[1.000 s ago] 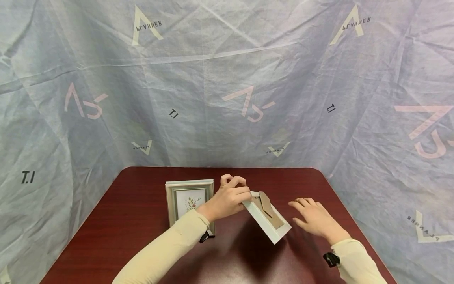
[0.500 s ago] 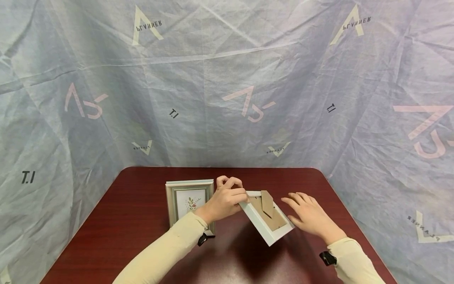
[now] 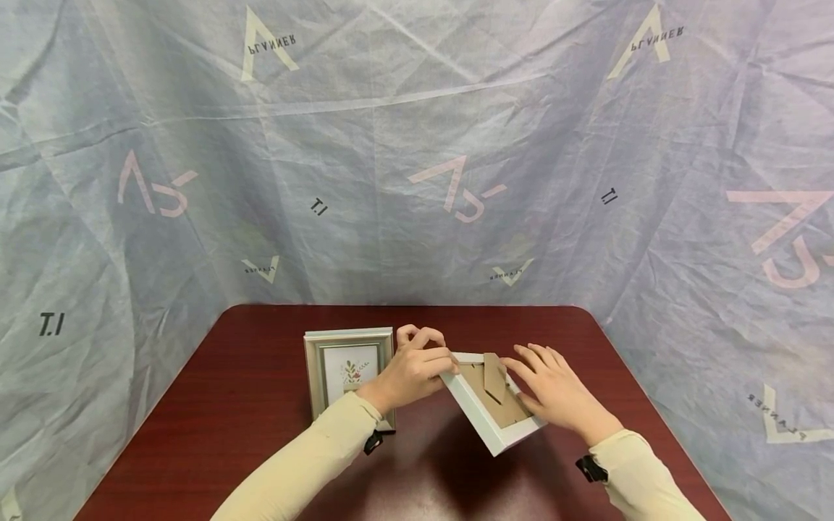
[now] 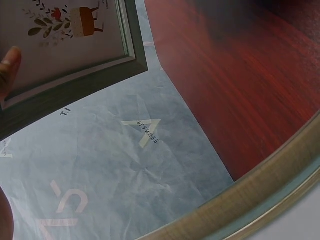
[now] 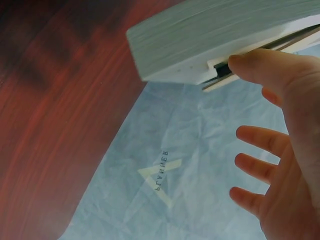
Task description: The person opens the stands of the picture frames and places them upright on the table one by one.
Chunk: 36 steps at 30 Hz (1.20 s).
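Observation:
My left hand (image 3: 413,365) grips a pale picture frame (image 3: 478,420) by its upper left edge, holding it tilted above the table. Its brown backing and cardboard easel leg (image 3: 494,378) face me. In the left wrist view the frame's front shows a print (image 4: 65,20) of a plant in a pot, with a fingertip over the glass. My right hand (image 3: 554,387) is at the frame's right side, fingers fairly straight, the index fingertip right by the easel leg. In the right wrist view the thumb (image 5: 265,67) touches the frame's back edge; the other fingers are extended and spread.
A second, gold-silver picture frame (image 3: 316,376) with a flower print stands upright to the left, partly behind my left forearm. The dark red table (image 3: 247,376) carries the held frame's shadow. Printed grey cloth (image 3: 365,246) hangs behind and along the sides.
My right hand has moved left and in to the held frame, reaching its right edge and easel leg. The held frame has turned slightly, showing more of its back.

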Each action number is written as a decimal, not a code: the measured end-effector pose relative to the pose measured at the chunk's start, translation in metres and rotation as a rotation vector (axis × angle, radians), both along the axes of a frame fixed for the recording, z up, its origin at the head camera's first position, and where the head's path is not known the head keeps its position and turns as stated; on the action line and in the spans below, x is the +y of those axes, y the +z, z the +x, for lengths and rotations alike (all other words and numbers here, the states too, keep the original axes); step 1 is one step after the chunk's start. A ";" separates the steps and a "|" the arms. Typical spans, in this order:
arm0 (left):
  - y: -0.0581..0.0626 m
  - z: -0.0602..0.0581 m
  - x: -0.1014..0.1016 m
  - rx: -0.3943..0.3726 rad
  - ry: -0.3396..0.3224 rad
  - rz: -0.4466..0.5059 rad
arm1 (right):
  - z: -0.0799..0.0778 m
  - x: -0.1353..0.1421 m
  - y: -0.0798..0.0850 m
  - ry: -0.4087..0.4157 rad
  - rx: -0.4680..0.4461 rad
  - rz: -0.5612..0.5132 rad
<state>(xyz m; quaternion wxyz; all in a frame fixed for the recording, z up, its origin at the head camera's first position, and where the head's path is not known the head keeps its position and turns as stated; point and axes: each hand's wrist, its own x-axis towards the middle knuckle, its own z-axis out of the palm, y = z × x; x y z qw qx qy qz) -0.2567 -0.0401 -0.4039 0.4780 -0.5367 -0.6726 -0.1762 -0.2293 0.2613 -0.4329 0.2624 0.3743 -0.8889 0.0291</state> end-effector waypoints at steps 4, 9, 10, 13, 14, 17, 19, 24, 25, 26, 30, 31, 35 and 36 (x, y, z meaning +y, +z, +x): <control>-0.001 0.001 0.001 0.012 -0.003 -0.001 | -0.002 -0.005 0.002 0.010 0.023 0.018; -0.002 0.003 0.001 0.021 -0.003 -0.005 | -0.003 -0.012 0.004 0.021 0.006 0.039; -0.002 0.003 0.001 0.019 -0.003 -0.007 | -0.003 -0.013 0.005 0.026 0.001 0.041; -0.003 0.004 0.001 0.015 -0.001 -0.011 | -0.003 -0.017 0.006 0.047 -0.006 0.046; -0.003 0.004 0.001 0.013 -0.002 -0.012 | -0.003 -0.018 0.006 0.053 -0.004 0.048; -0.004 0.004 0.002 0.019 -0.003 -0.013 | -0.003 -0.020 0.007 0.068 0.003 0.055; -0.004 0.004 0.002 0.025 -0.004 -0.012 | -0.003 -0.021 0.007 0.079 0.011 0.055; -0.005 0.005 0.003 0.036 -0.001 -0.007 | -0.004 -0.024 0.008 0.116 0.030 0.049; -0.005 0.005 0.003 0.038 -0.001 -0.006 | -0.005 -0.024 0.008 0.122 0.033 0.050; -0.004 0.005 0.003 0.040 0.001 -0.006 | -0.005 -0.024 0.008 0.126 0.033 0.051; -0.005 0.006 0.003 0.044 0.011 -0.007 | -0.004 -0.026 0.009 0.132 0.025 0.059; -0.005 0.006 0.002 0.044 0.013 -0.007 | -0.004 -0.026 0.009 0.132 0.023 0.061; -0.005 0.007 0.002 0.047 0.019 -0.010 | -0.003 -0.026 0.008 0.135 0.017 0.063; -0.005 0.007 0.002 0.047 0.019 -0.011 | -0.003 -0.026 0.009 0.138 0.018 0.063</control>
